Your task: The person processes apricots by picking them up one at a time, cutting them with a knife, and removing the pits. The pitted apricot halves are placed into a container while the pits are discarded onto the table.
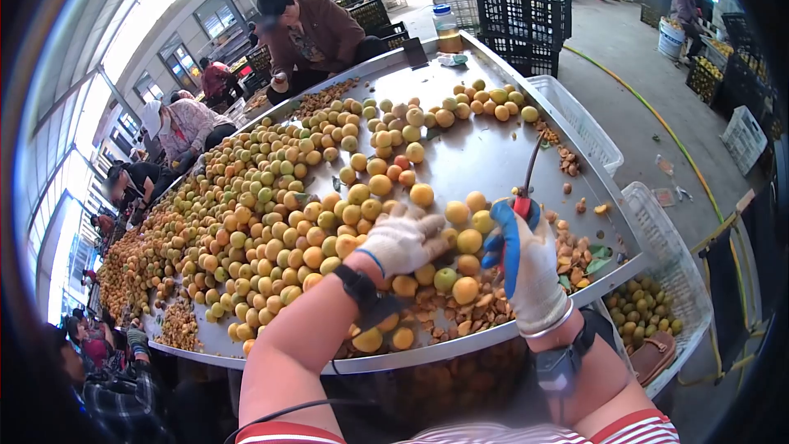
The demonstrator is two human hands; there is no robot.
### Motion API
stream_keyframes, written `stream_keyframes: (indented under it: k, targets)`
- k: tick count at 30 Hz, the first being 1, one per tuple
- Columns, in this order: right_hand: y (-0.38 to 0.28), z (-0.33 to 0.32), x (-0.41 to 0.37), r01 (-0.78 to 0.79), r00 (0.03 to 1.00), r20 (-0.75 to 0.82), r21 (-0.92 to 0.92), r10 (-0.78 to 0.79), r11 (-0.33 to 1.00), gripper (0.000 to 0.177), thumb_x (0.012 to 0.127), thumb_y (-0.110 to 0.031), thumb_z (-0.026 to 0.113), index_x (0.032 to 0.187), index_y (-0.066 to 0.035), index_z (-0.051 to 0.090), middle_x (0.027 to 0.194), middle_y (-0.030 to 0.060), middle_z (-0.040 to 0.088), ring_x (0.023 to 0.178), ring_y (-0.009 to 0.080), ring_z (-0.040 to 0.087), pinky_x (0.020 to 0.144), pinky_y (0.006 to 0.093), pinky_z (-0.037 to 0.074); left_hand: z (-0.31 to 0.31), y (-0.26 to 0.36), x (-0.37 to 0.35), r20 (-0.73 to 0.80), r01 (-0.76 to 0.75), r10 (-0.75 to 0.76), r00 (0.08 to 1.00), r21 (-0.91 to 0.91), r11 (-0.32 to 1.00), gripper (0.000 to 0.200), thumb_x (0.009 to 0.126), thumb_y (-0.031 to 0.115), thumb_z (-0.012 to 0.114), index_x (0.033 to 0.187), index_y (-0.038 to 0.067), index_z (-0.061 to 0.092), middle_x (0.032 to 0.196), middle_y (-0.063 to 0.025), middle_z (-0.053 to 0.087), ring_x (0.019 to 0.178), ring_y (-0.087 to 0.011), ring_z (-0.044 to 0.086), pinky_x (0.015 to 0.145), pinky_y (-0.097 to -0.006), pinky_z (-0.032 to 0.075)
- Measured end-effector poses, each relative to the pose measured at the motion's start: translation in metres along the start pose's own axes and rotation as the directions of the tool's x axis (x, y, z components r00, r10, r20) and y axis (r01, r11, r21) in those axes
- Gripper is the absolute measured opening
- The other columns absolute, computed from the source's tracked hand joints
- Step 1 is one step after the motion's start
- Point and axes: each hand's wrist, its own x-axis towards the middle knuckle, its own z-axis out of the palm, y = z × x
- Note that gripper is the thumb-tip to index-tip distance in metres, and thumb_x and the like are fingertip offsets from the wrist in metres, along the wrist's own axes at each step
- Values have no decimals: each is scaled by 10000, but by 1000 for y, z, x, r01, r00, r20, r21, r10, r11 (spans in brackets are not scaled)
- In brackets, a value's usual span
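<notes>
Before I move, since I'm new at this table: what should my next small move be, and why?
Probably close the left hand around one nearby fruit: its fingers are spread among whole fruits with none clearly grasped, while the right hand already holds the red-handled tool.

Looks to me like a fruit-processing workshop: round yellow-orange fruit [263, 230] lies heaped along a long, silvery metal table [477, 152] mid-frame, a person in a brown jacket [333, 29] and other people [185, 131] line its edge towards the left, and black slatted plastic crates [523, 20] stand stacked on grey concrete floor [608, 45] right of top centre.
</notes>
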Motion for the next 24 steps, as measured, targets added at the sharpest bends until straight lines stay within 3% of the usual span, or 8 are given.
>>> stream_keyframes:
  k: [6, 10, 12, 14, 18, 20, 22, 24]
  targets:
    - [0, -3, 2, 17, 1000, -11, -27, -17, 999, 202, 987, -264, 653, 1071, -83, 620, 789, 7, 593, 590, 69, 557, 469, 204, 472, 11, 32, -58, -27, -19, 24, 999, 156, 987, 599, 952, 488, 555, 1461, 175, 506, 1454, -157, 501, 1391, -447, 387, 1138, -547, 343]
    - [0, -6, 1, 43, 999, 16, -50, -42, 998, 199, 994, -261, 614, 1086, -85, 625, 830, 9, 595, 649, 71, 568, 483, 211, 479, 7, 35, -83, -174, 7, 2, 985, 51, 999, 499, 923, 427, 618, 1386, 245, 580, 1451, -126, 511, 1359, -446, 433, 1114, -503, 394]
    - [6, -15, 6, 19, 996, 89, 31, -22, 999, 192, 995, -249, 604, 1085, -82, 632, 838, 6, 592, 635, 70, 560, 486, 216, 484, -3, 43, -105, -287, 16, -68, 956, -180, 983, 453, 907, 370, 659, 1323, 192, 625, 1414, -137, 536, 1345, -401, 460, 1112, -456, 402]
    - [2, -11, 6, -81, 994, 71, -28, 83, 996, 193, 994, -204, 608, 1124, -68, 651, 822, -5, 594, 619, 78, 563, 467, 220, 470, -2, 45, -130, -404, -28, -61, 913, -212, 977, 437, 872, 285, 711, 1271, 120, 645, 1341, -146, 589, 1316, -382, 499, 1107, -462, 403]
    - [3, -16, 47, -41, 989, 131, -242, 75, 969, 192, 997, -215, 621, 1135, -87, 657, 817, -14, 617, 651, 59, 581, 526, 217, 491, 1, 33, -166, -506, -10, -138, 851, -279, 960, 380, 821, 181, 754, 1183, 86, 686, 1270, -148, 640, 1309, -407, 514, 1093, -473, 419]
    - [-6, -17, 79, 22, 998, 60, -493, 9, 870, 231, 979, -238, 639, 1153, -88, 657, 848, 53, 676, 665, 150, 629, 617, 280, 542, 3, 21, -170, -569, -28, -204, 797, -371, 928, 389, 796, 110, 753, 1174, 60, 680, 1258, -155, 648, 1287, -402, 534, 1085, -466, 428]
    - [5, -42, 150, 184, 976, 94, -841, -198, 508, 318, 975, -294, 596, 1202, -76, 639, 969, 164, 727, 801, 318, 702, 752, 412, 572, -2, 14, -178, -615, -46, -208, 760, -371, 928, 429, 779, 69, 755, 1199, 58, 668, 1270, -147, 645, 1287, -401, 535, 1078, -469, 435]
    - [-12, -47, 189, 82, 958, 62, -995, -279, 61, 379, 975, -307, 511, 1248, -69, 618, 1105, 244, 702, 1029, 427, 676, 927, 499, 525, -5, 5, -186, -613, -57, -231, 755, -413, 909, 410, 786, 88, 769, 1183, 64, 672, 1231, -142, 651, 1271, -446, 526, 1065, -510, 439]
